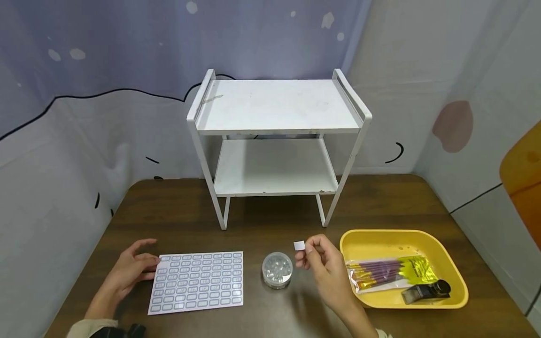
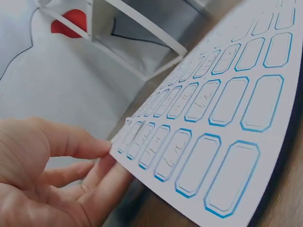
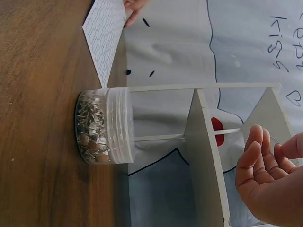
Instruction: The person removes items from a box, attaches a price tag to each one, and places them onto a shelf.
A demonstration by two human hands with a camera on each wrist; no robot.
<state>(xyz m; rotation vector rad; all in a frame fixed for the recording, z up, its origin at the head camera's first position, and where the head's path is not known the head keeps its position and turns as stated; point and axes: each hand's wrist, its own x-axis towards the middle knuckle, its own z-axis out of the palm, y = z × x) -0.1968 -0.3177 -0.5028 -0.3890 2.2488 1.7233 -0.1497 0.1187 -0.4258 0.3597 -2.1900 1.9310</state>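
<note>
My left hand (image 1: 128, 270) pinches the upper left corner of a white sheet of stickers (image 1: 198, 281), thumb on top and fingers beneath. Rows of blue-framed labels cover the sheet; in the left wrist view some labels (image 2: 173, 153) carry handwritten marks. Between thumb and forefinger, my right hand (image 1: 327, 270) holds a small white sticker (image 1: 299, 245) up above the table. Close to the left of that hand stands a round clear jar (image 1: 276, 271) with its lid on. In the right wrist view, the jar (image 3: 104, 126) contains many small metal tacks.
To the right is a yellow tray (image 1: 458, 286) holding a packet of purple-handled brushes (image 1: 380, 272) and a small black-and-clear object (image 1: 426, 291). A white two-tier shelf (image 1: 279, 105) stands at the back of the brown table (image 1: 270, 216), before a patterned curtain (image 1: 127, 42).
</note>
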